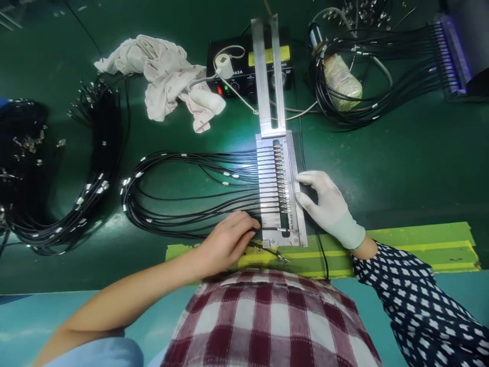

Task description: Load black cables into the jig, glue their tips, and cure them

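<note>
My bare left hand (233,237) pinches a black cable (269,229) between thumb and fingertips. The cable's tip lies over the lower end of the metal fixture (269,237). A row of black cables (225,192) runs side by side across this flat plate, their metal ends lined up along its slot. To the left these cables bend round in a loop. My gloved right hand (328,206) touches the fixture's right edge with its fingertips, thumb and forefinger apart. Below my left fingers, loose cable ends (280,257) lie near the table's front edge.
A black control box (239,84) with lit lamps stands behind the fixture, whose slotted metal arm (261,76) overlaps it. Left of the box lies a crumpled white cloth (164,71). Cable bundles (103,153) lie at left; others (401,56) run to a purple-lit rack (454,56). Yellow-green tape (420,247) lines the front edge.
</note>
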The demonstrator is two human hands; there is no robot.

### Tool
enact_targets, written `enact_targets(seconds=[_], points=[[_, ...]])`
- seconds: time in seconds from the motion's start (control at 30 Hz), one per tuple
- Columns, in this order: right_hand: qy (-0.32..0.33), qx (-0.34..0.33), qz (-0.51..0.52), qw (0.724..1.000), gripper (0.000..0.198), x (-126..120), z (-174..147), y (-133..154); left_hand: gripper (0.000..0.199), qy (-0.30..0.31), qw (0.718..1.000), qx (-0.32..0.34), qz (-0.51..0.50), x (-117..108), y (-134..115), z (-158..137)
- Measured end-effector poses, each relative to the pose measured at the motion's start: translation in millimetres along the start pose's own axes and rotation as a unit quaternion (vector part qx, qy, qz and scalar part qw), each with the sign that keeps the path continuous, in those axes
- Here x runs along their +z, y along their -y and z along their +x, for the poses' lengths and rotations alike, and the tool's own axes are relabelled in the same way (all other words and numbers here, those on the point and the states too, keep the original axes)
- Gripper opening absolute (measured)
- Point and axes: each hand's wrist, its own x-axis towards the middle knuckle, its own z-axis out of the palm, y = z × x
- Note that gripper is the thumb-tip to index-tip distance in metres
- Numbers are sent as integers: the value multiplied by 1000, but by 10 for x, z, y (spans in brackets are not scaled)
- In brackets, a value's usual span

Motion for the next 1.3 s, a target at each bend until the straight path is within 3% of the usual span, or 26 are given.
enact_targets(seconds=[0.13, 0.3, 0.5, 0.7, 0.9, 0.97, 1.1, 1.2, 1.3], points=[[-3, -10, -3, 1000, 25, -7, 2, -12, 21, -24, 995, 28, 88, 150, -23, 231], [2, -20, 5, 1000, 26, -23, -10, -20, 23, -20, 993, 70, 98, 332, 23, 404], [9, -22, -2, 1000, 26, -21, -15, -30, 20, -51, 996, 45, 59, 307, 36, 332], [16, -17, 11, 1000, 27, -21, -12, -29, 15, -25, 996, 53, 68, 290, 32, 350], [28, 0, 14, 1000, 31, -37, -23, -19, 3, -35, 994, -24, 97, -19, 178, -76], [24, 4, 11, 1000, 30, -33, -20, -19, 10, -30, 992, -26, 120, -19, 169, -155], [18, -2, -2, 1000, 27, -22, -15, -25, 28, -43, 988, 31, 145, 172, 96, -68], [21, -3, -5, 1000, 27, -23, -18, -22, 21, -58, 993, 43, 95, 245, 70, 53], [25, -1, -7, 1000, 26, -30, -22, -13, 20, -61, 998, 20, 27, 174, 70, 101]])
